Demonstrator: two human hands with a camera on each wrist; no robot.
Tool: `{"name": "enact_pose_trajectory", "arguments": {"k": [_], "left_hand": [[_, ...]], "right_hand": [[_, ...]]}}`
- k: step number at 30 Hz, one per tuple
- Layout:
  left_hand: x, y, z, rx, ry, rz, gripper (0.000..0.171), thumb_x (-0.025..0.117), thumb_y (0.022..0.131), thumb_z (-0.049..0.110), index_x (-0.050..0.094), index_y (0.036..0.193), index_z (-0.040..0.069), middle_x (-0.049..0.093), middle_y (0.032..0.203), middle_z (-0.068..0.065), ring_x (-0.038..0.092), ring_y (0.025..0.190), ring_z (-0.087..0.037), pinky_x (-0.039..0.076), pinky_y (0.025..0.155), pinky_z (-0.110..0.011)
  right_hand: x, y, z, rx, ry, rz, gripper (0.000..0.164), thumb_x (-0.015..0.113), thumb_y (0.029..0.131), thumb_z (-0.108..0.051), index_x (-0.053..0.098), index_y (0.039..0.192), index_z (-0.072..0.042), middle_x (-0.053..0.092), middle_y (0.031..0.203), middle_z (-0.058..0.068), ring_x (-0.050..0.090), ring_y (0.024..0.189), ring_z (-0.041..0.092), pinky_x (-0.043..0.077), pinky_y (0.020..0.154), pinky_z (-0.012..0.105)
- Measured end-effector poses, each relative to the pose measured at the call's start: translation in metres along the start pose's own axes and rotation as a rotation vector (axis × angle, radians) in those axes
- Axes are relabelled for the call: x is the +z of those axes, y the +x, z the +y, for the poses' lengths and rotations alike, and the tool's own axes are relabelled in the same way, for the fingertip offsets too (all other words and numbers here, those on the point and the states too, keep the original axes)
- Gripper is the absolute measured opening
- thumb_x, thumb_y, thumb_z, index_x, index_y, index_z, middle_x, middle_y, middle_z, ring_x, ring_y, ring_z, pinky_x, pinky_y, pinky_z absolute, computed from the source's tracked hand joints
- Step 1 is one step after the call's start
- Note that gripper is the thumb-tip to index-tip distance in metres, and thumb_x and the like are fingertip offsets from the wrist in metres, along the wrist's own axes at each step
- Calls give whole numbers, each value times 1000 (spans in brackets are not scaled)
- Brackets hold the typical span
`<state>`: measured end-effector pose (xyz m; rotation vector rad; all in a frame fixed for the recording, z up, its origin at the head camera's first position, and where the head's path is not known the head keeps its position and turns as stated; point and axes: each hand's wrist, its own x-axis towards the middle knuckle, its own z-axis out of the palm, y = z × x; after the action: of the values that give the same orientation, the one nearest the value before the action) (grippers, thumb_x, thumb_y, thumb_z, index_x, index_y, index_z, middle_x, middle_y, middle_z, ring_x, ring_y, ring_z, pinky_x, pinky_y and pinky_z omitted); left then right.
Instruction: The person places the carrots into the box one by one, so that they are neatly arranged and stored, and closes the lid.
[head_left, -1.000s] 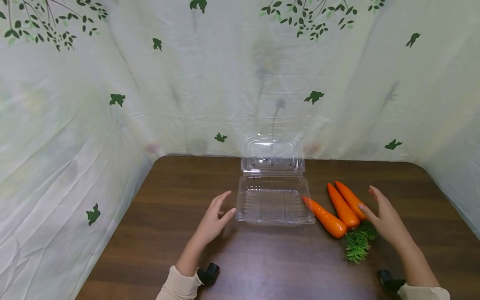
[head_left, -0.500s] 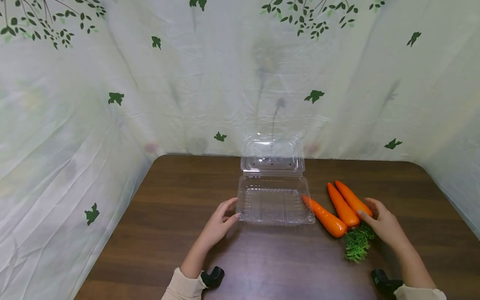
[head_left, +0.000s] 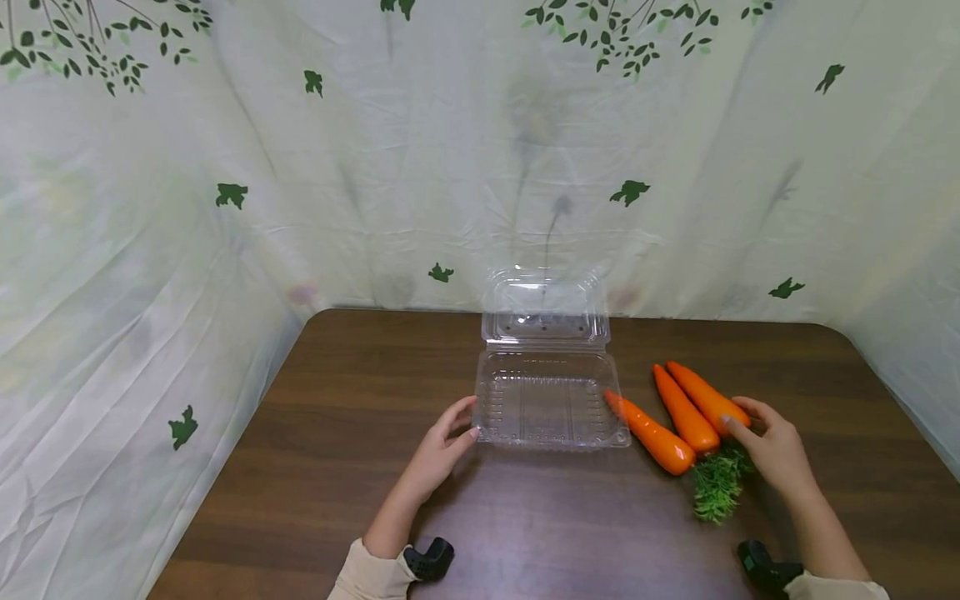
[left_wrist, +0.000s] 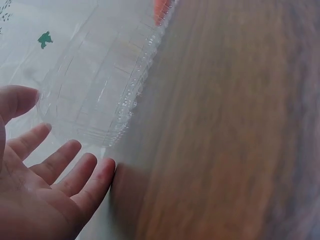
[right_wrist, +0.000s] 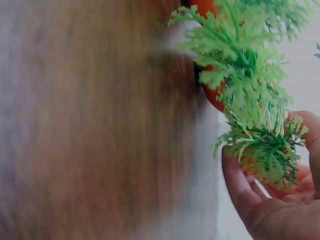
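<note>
A clear plastic clamshell container (head_left: 551,408) stands on the table with its lid (head_left: 546,312) raised at the back. My left hand (head_left: 442,450) is at its left edge, the thumb by the near corner and the fingers loosely extended along the side. In the left wrist view the thumb tip meets the clear wall, and the palm holds nothing. Three orange carrots lie to the right: the nearest carrot (head_left: 652,435) has its tip at the container's right side, beside a middle carrot (head_left: 684,410). My right hand (head_left: 776,450) grips the thick end of the rightmost carrot (head_left: 705,392) between thumb and fingers.
Feathery green carrot tops (head_left: 717,483) bunch at the carrots' near ends, partly covering the right hand's grip in the right wrist view. The brown wooden table (head_left: 555,525) ends at the back against a pale curtain (head_left: 420,167) with leaf prints.
My left hand has moved right to the container's edge. The right hand has come down onto the rightmost carrot and closed round it, and that carrot has shifted slightly.
</note>
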<state>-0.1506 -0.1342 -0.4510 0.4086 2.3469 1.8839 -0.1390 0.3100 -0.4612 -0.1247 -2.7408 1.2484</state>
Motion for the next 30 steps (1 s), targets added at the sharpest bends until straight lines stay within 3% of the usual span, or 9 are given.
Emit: {"name": "enact_pose_trajectory", "arguments": {"k": [4, 7, 14, 21, 27, 30], "left_hand": [[0, 0, -2, -2, -27, 2, 48, 52, 88, 0, 36, 133, -3, 39, 131, -24, 41, 114, -37, 37, 89, -46], [1, 0, -3, 11, -38, 2, 47, 52, 88, 0, 36, 133, -4, 39, 130, -26, 42, 113, -38, 38, 88, -42], [2, -1, -6, 20, -79, -7, 47, 51, 89, 0, 34, 133, -6, 39, 128, -29, 42, 112, -39, 40, 86, -29], [2, 2, -15, -3, -159, -22, 48, 49, 90, -1, 31, 134, -5, 37, 129, -30, 40, 114, -42, 38, 90, -31], [3, 5, -35, -1, -210, -11, 49, 50, 90, 2, 33, 136, 1, 38, 130, -26, 42, 114, -39, 39, 90, -27], [4, 5, -38, 19, -230, -11, 49, 51, 90, 4, 32, 136, 1, 39, 130, -26, 43, 113, -39, 40, 88, -27]], "right_hand": [[1, 0, -1, 20, 66, 48, 55, 52, 90, -34, 42, 129, 4, 49, 116, 26, 46, 86, -1, 41, 60, 16], [2, -1, -3, 17, 109, 78, 55, 53, 90, -33, 41, 129, 4, 48, 115, 23, 41, 82, -11, 41, 60, 13], [1, -3, -11, 9, 153, 130, 52, 54, 90, -29, 41, 129, 3, 49, 109, 3, 43, 84, -10, 43, 61, 12], [5, 0, -7, 12, 238, 191, 48, 59, 87, -27, 46, 127, -3, 49, 104, -16, 46, 89, -6, 42, 65, 8], [14, 14, 29, -22, 324, 216, 47, 61, 85, -30, 49, 128, -16, 52, 113, -6, 50, 96, 0, 44, 68, 10], [17, 19, 39, -51, 349, 212, 48, 61, 85, -29, 48, 130, -16, 47, 121, 2, 49, 100, 3, 44, 70, 10]]}}
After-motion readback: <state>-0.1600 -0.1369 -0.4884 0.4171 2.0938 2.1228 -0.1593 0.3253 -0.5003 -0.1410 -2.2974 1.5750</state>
